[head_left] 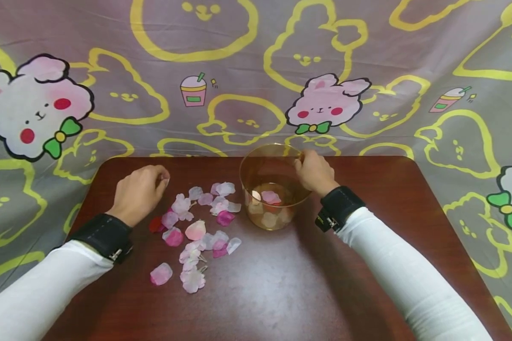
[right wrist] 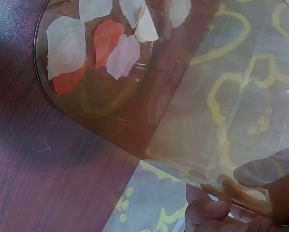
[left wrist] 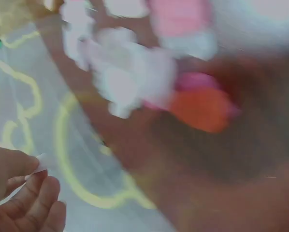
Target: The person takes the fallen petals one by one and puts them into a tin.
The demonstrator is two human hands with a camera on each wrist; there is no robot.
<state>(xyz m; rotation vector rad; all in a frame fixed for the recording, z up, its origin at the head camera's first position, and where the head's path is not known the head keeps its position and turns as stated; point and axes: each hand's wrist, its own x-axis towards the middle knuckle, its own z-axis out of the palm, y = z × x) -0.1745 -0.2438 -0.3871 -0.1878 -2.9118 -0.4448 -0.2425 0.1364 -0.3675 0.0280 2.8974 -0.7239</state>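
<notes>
My right hand (head_left: 317, 171) grips the rim of a clear amber container (head_left: 277, 163) at the back of the table, thumb and fingers on either side of its wall in the right wrist view. Inside lie several petals, among them a red petal (right wrist: 108, 41) and a pale pink petal (right wrist: 123, 56). Over on the left, my left hand (head_left: 137, 192) pinches a small whitish petal (left wrist: 40, 163) between thumb and forefinger, above the table's left side. Most of that petal is hidden by the fingers. Loose petals, such as a peach-pink petal (head_left: 195, 230), lie between this hand and the container.
The brown table (head_left: 256, 303) carries scattered pink, white and magenta petals left of centre, with a lone pink petal (head_left: 161, 273) nearer the front. A patterned cloth (head_left: 239, 85) hangs just behind the table's back edge and along its sides.
</notes>
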